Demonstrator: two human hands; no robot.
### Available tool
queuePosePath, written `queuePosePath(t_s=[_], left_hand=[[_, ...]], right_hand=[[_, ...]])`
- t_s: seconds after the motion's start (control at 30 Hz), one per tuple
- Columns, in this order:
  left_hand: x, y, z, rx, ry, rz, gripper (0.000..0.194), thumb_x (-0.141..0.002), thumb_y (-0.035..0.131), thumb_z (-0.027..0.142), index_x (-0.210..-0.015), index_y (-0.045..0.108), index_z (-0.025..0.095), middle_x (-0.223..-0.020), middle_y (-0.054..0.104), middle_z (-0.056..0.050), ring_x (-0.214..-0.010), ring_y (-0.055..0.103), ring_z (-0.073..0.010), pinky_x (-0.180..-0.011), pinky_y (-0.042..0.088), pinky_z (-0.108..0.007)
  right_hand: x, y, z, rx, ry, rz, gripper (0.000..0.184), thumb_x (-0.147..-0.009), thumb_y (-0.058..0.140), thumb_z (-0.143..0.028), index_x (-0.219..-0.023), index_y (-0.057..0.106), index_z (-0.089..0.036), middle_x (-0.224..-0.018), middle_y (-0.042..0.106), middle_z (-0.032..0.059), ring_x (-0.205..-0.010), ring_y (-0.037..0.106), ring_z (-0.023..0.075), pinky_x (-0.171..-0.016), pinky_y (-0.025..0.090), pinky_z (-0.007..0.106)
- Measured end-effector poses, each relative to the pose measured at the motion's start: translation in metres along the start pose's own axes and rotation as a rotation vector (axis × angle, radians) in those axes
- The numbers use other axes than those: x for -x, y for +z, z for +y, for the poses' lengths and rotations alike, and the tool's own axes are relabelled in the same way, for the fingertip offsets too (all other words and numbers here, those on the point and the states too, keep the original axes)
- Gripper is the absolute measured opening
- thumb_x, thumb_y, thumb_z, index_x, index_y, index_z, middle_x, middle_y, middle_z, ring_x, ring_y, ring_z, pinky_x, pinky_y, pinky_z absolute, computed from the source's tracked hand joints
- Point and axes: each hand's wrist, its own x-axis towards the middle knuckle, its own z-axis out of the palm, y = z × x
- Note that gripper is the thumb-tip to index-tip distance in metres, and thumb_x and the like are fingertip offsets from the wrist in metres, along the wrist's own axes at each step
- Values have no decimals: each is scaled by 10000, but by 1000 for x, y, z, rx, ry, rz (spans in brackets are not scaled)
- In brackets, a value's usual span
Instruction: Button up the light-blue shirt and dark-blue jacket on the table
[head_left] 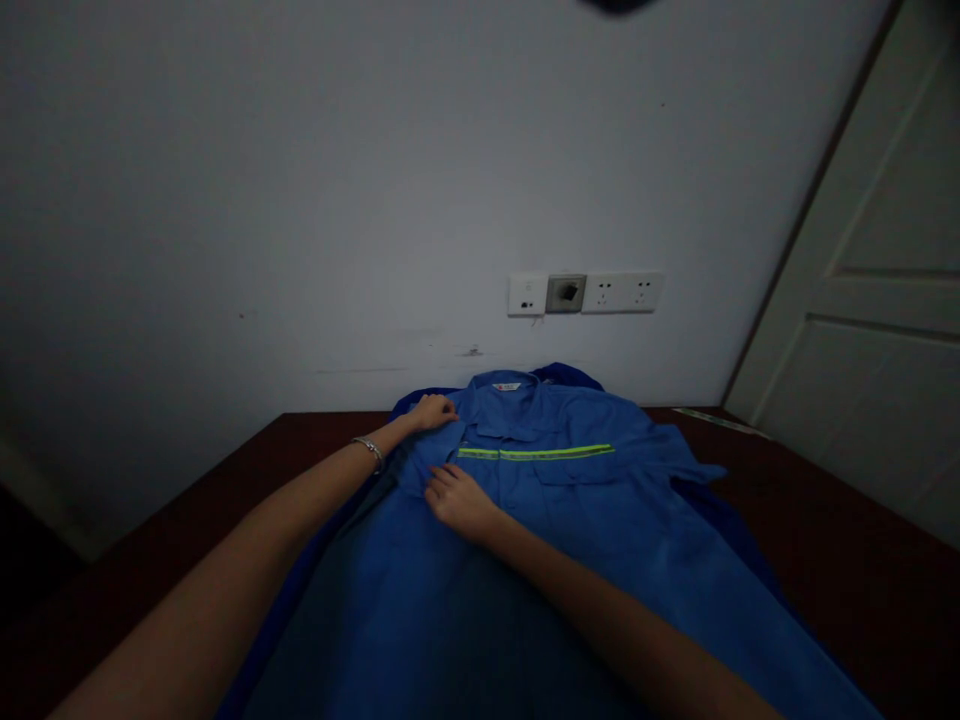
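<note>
A blue work shirt (600, 520) lies spread out, collar toward the wall, with a yellow-green reflective strip (559, 453) across its chest. At its left shoulder, my left hand (435, 411), with a bracelet on the wrist, is closed with the fingers pinching the cloth. My right hand (461, 502) is closed on the same side lower down, its fingertips at the edge of the sleeve cloth (441, 440), which lies turned in over the chest. Beneath the shirt, darker blue cloth (731, 525) shows along both sides.
The shirt lies on a dark reddish-brown surface (847, 540) that meets a pale wall (337, 220). Sockets (622, 293) and a switch plate (527, 296) are set low in the wall. A panelled white door (877, 300) stands at the right. The light is dim.
</note>
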Motion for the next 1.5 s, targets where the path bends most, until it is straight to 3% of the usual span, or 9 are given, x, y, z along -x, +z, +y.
queuePosePath(t_s=[0.17,0.37,0.63,0.73,1.0,1.13,1.27,1.4,1.5], left_hand=[[9,5,5,-30,-2,155,309,-881,398,382,-925,613,164,-874,659,-79,-816,601,-182,-703,406,-235],[21,12,15,-185,34,174,313,-907,333,387,-950,573,191,-898,634,-67,-809,594,-176,-700,403,-241],[23,17,40,-306,374,289,343,-927,279,347,-911,556,147,-917,566,-87,-799,534,-163,-758,388,-277],[24,22,48,-315,489,270,319,-922,299,340,-896,555,152,-933,545,-85,-836,507,-166,-800,381,-289],[38,22,52,-298,579,264,272,-902,341,276,-1065,526,161,-1043,520,-104,-972,451,-199,-894,358,-332],[42,6,32,-144,420,388,285,-886,340,221,-1106,502,140,-1079,507,-113,-1012,444,-200,-923,352,-339],[37,-11,-5,144,-6,517,265,-841,407,203,-1070,517,124,-1073,524,-109,-1039,456,-194,-929,354,-318],[28,-17,-34,522,-501,301,198,-774,514,250,-880,589,101,-865,603,-93,-848,554,-194,-744,428,-276],[25,-12,-40,647,-541,175,287,-753,542,374,-681,592,100,-628,583,-53,-611,548,-161,-560,411,-246]], right_hand=[[10,-2,0,-19,-3,-44,157,-863,417,-103,-880,572,-85,-883,645,127,-892,580,181,-927,385,342],[15,-9,-4,-16,12,-78,140,-849,425,-86,-837,562,-105,-786,631,99,-783,588,178,-926,382,368],[14,-12,-16,-8,0,-17,154,-876,393,-120,-890,547,-124,-802,596,72,-759,559,176,-878,390,356],[13,-16,-16,-19,-22,20,184,-892,366,-137,-928,547,-122,-818,581,69,-778,537,184,-824,401,340],[4,-22,-22,-60,-37,65,211,-904,353,-156,-955,555,-122,-829,566,64,-790,504,180,-761,398,299],[1,-19,-21,-125,3,58,208,-890,382,-158,-1009,548,-124,-897,576,82,-849,506,186,-778,410,298],[3,-18,-12,-217,48,15,268,-830,484,-177,-1083,528,-101,-1073,563,124,-994,494,200,-866,402,306],[4,-19,-5,-228,36,-75,242,-826,492,-206,-1041,557,-116,-1072,585,115,-1011,514,202,-870,409,308],[0,-23,-7,-221,13,-97,201,-857,443,-201,-1000,569,-137,-998,615,90,-952,545,191,-834,426,306]])
